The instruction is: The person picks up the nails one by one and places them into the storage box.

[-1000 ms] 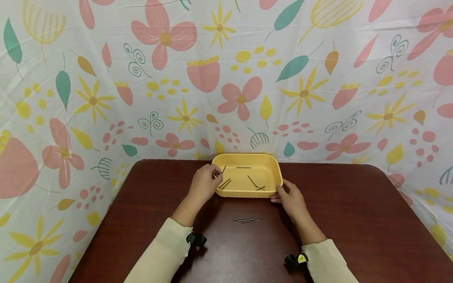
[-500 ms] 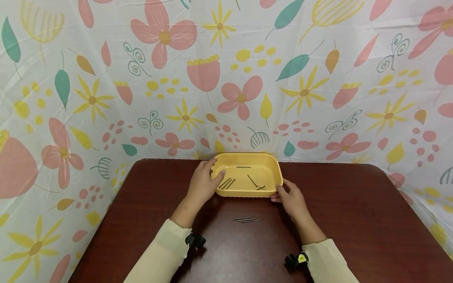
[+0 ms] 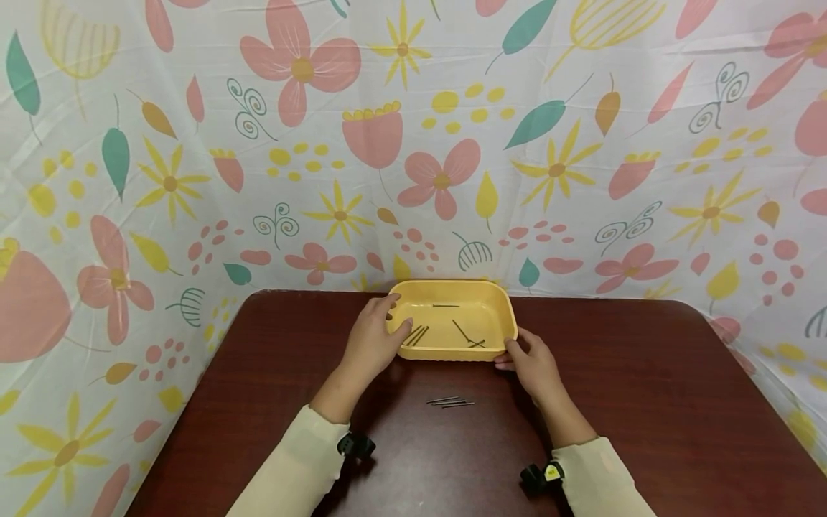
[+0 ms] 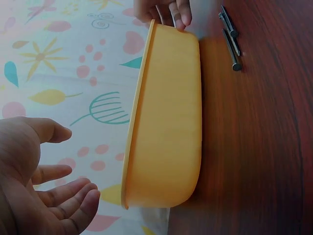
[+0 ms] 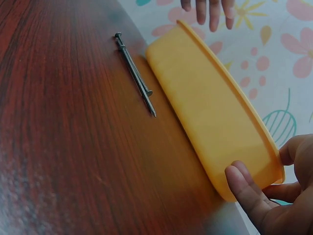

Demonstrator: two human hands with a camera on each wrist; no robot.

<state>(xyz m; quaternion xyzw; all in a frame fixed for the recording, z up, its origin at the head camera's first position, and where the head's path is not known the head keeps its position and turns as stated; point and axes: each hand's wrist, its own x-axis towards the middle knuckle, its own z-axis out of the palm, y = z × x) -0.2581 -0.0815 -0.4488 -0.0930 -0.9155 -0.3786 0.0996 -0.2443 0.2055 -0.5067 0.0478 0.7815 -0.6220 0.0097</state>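
Note:
A yellow plastic tray (image 3: 452, 354) stands at the table's far edge with several dark nails (image 3: 461, 331) lying in it. My left hand (image 3: 375, 330) is spread over the tray's left end, thumb and fingers apart, with nothing between them. Just beside its thumb lies a group of nails (image 3: 421, 335), partly covered by that hand. At the front right corner, my right hand (image 3: 533, 362) grips the tray; in the right wrist view a fingertip (image 5: 237, 176) presses on the outer wall. On the table in front of the tray lies a small bunch of nails (image 3: 450, 402).
The dark red wooden table (image 3: 620, 388) extends to both sides of the tray. A flower-printed cloth (image 3: 439, 143) hangs right behind the tray and along the sides. Each wrist carries a small black camera (image 3: 357, 445).
My left hand has let go of a nail, which now lies with the others at the tray's left end, and its fingers have spread apart. The right hand stays on the tray.

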